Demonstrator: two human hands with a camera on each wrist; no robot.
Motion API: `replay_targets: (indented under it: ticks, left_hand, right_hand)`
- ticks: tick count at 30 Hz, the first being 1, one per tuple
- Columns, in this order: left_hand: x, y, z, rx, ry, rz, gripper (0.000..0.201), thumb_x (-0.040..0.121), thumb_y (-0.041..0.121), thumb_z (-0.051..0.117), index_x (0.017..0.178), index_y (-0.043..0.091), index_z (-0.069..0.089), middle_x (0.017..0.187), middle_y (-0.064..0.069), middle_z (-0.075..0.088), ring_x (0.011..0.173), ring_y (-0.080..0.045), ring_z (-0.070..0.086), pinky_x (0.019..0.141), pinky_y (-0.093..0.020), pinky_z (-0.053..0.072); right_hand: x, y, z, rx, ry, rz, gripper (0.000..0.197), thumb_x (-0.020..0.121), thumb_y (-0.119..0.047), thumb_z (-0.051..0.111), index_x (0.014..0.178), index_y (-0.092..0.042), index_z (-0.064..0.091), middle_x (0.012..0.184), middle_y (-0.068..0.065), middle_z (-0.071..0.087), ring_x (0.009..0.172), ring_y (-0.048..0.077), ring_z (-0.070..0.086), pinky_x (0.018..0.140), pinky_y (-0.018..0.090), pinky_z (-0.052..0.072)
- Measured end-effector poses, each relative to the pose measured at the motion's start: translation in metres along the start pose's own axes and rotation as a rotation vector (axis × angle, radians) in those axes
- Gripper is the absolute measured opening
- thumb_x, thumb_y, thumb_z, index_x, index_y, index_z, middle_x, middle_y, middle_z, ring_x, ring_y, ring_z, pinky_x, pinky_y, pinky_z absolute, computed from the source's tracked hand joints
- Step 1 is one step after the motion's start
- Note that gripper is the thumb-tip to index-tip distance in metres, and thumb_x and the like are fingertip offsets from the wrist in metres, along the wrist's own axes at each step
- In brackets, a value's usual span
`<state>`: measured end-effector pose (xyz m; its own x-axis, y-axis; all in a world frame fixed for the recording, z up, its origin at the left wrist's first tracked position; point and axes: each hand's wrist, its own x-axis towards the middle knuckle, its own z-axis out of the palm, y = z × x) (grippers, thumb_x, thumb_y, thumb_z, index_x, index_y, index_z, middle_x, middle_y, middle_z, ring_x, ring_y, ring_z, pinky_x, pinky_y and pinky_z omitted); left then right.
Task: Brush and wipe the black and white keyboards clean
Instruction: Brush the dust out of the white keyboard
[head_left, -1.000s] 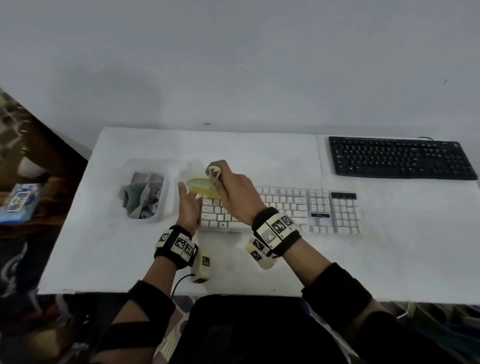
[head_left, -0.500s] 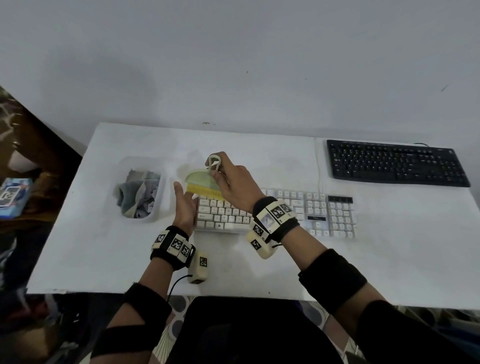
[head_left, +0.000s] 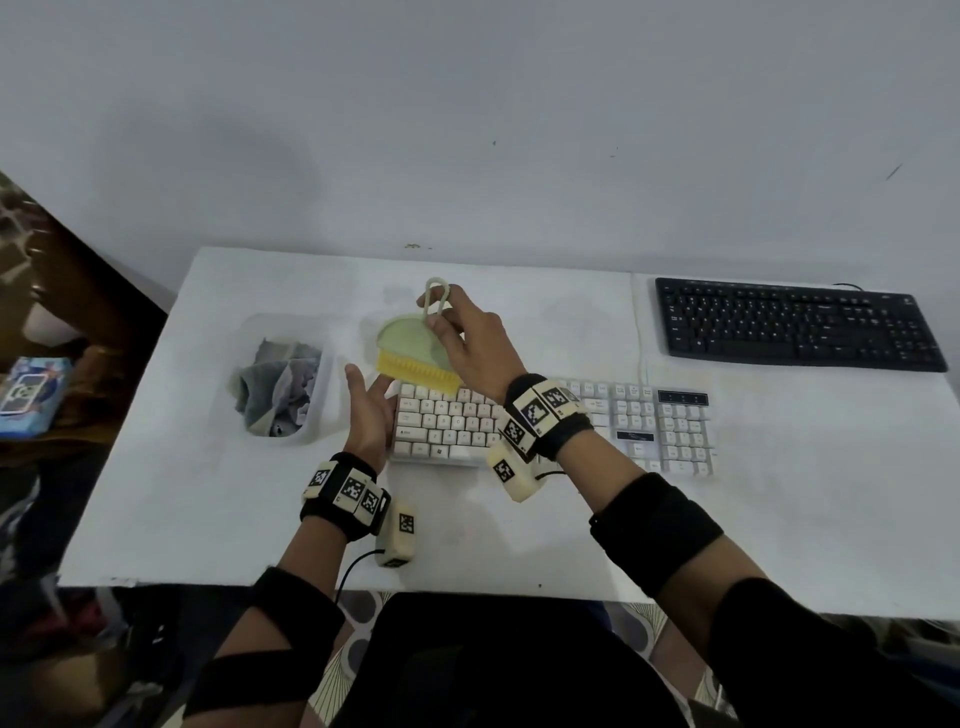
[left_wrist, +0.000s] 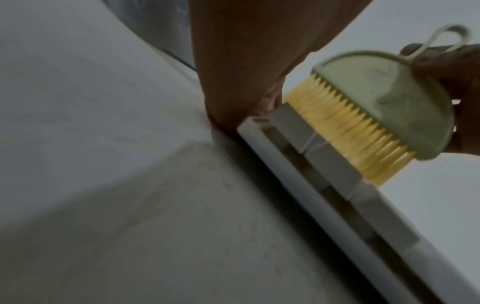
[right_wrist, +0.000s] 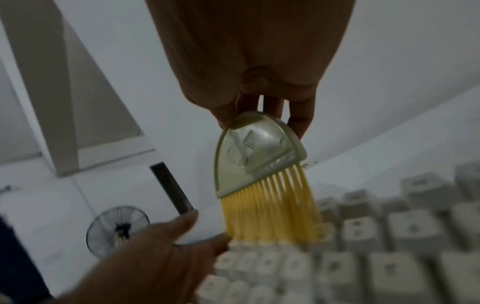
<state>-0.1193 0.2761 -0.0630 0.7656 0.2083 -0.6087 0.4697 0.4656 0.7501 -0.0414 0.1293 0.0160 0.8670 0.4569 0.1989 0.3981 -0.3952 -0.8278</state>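
— Holding what, that right hand (head_left: 470, 343)?

— A small brush (head_left: 415, 353), pale green with yellow bristles. The fingers and thumb pinch it by the neck under its loop handle, and the bristle tips sit on the far left row of keys of the white keyboard (head_left: 550, 426).

— And the left hand (head_left: 370, 410)?

— Flat and relaxed, fingers straight, held on edge against the left end of the white keyboard. It grips nothing. The left wrist view shows it (left_wrist: 244, 61) resting on the table (left_wrist: 103, 164) right at the corner of the keyboard (left_wrist: 324, 174), the brush (left_wrist: 374, 107) just beyond.

— Where is the black keyboard (head_left: 795, 325)?

— At the far right of the table (head_left: 805, 493), behind the white one and apart from it, with no hand on it.

— Any containers?

— One clear plastic tub (head_left: 324, 395) left of the left hand, near it. A crumpled grey cloth (head_left: 278, 389) lies inside.

— The right wrist view?

— The brush (right_wrist: 257, 156) hangs from the fingers (right_wrist: 298, 117), bristles meeting blurred keys (right_wrist: 363, 236).
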Motion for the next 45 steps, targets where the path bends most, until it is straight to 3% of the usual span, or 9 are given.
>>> replay_targets:
  ticks: [7, 12, 17, 21, 25, 31, 34, 38, 45]
  left_hand:
    - [-0.003, 0.001, 0.002, 0.028, 0.029, 0.011, 0.079, 0.1, 0.073, 0.003, 0.124, 0.029, 0.063, 0.105, -0.013, 0.077, 0.106, -0.034, 0.072, 0.082, -0.042, 0.055]
    - [-0.002, 0.0, 0.004, 0.02, 0.026, 0.033, 0.078, 0.102, 0.071, 0.003, 0.135, 0.026, 0.058, 0.11, -0.009, 0.076, 0.11, -0.03, 0.07, 0.089, -0.044, 0.055]
    - [0.002, -0.002, 0.002, 0.03, 0.003, 0.036, 0.083, 0.101, 0.072, 0.003, 0.133, 0.023, 0.062, 0.113, -0.018, 0.075, 0.101, -0.033, 0.073, 0.08, -0.041, 0.056]
    - [0.005, -0.003, 0.0, 0.023, 0.0, 0.029, 0.084, 0.101, 0.072, 0.003, 0.141, 0.022, 0.057, 0.119, -0.021, 0.073, 0.106, -0.035, 0.072, 0.082, -0.041, 0.056]
    - [0.007, -0.004, 0.0, 0.018, 0.023, 0.009, 0.082, 0.101, 0.072, 0.004, 0.143, 0.021, 0.052, 0.117, -0.014, 0.073, 0.111, -0.033, 0.069, 0.085, -0.04, 0.054]
    - [0.009, -0.005, -0.002, 0.026, 0.013, 0.021, 0.082, 0.101, 0.072, 0.003, 0.138, 0.024, 0.058, 0.115, -0.023, 0.074, 0.105, -0.038, 0.072, 0.08, -0.041, 0.057]
    - [0.012, -0.006, -0.002, 0.013, 0.023, 0.018, 0.084, 0.101, 0.072, 0.005, 0.139, 0.022, 0.06, 0.115, -0.025, 0.073, 0.108, -0.042, 0.07, 0.09, -0.05, 0.057]
    - [0.014, -0.009, 0.0, 0.028, 0.032, 0.021, 0.076, 0.104, 0.068, 0.008, 0.136, 0.023, 0.061, 0.116, -0.024, 0.073, 0.105, -0.039, 0.072, 0.094, -0.053, 0.056]
    - [0.018, -0.013, -0.003, 0.087, 0.057, 0.018, 0.054, 0.107, 0.06, 0.025, 0.115, 0.035, 0.072, 0.113, -0.013, 0.077, 0.112, -0.034, 0.071, 0.105, -0.059, 0.05]
  right_hand:
    - [0.011, 0.021, -0.021, -0.173, -0.106, -0.015, 0.018, 0.103, -0.014, 0.046, 0.118, -0.015, 0.055, 0.068, -0.011, 0.062, 0.055, 0.012, 0.054, 0.059, 0.029, 0.038]
    - [0.009, 0.02, -0.019, -0.003, -0.063, 0.065, 0.017, 0.105, -0.019, 0.048, 0.119, -0.016, 0.056, 0.074, -0.015, 0.061, 0.058, 0.0, 0.051, 0.06, 0.015, 0.039]
    - [0.011, 0.029, -0.038, -0.097, -0.143, 0.103, 0.018, 0.104, -0.015, 0.047, 0.118, -0.013, 0.058, 0.065, -0.016, 0.057, 0.056, -0.006, 0.053, 0.058, 0.009, 0.037]
    - [0.017, 0.026, -0.044, -0.043, -0.125, 0.118, 0.015, 0.103, -0.016, 0.048, 0.114, -0.02, 0.058, 0.066, -0.01, 0.061, 0.054, 0.005, 0.048, 0.057, 0.014, 0.038]
    - [0.02, 0.017, -0.028, 0.049, -0.139, 0.096, 0.012, 0.104, -0.024, 0.048, 0.112, -0.031, 0.054, 0.097, 0.018, 0.07, 0.08, 0.033, 0.063, 0.07, 0.03, 0.048]
    - [0.017, 0.025, -0.043, -0.066, -0.234, 0.098, 0.014, 0.105, -0.017, 0.046, 0.115, -0.017, 0.055, 0.065, 0.001, 0.057, 0.052, 0.003, 0.043, 0.055, 0.013, 0.035]
    - [0.018, 0.026, -0.052, -0.044, -0.222, 0.129, 0.014, 0.105, -0.019, 0.046, 0.114, -0.021, 0.056, 0.075, 0.002, 0.064, 0.059, 0.008, 0.051, 0.059, 0.016, 0.041]
    - [0.012, 0.031, -0.053, -0.02, -0.197, 0.14, 0.013, 0.106, -0.028, 0.044, 0.114, -0.033, 0.052, 0.105, 0.014, 0.07, 0.088, 0.033, 0.063, 0.081, 0.039, 0.051]
    - [-0.005, 0.054, -0.081, -0.081, -0.22, 0.19, 0.012, 0.106, -0.024, 0.043, 0.111, -0.03, 0.052, 0.089, 0.021, 0.066, 0.067, 0.024, 0.051, 0.065, 0.027, 0.041]
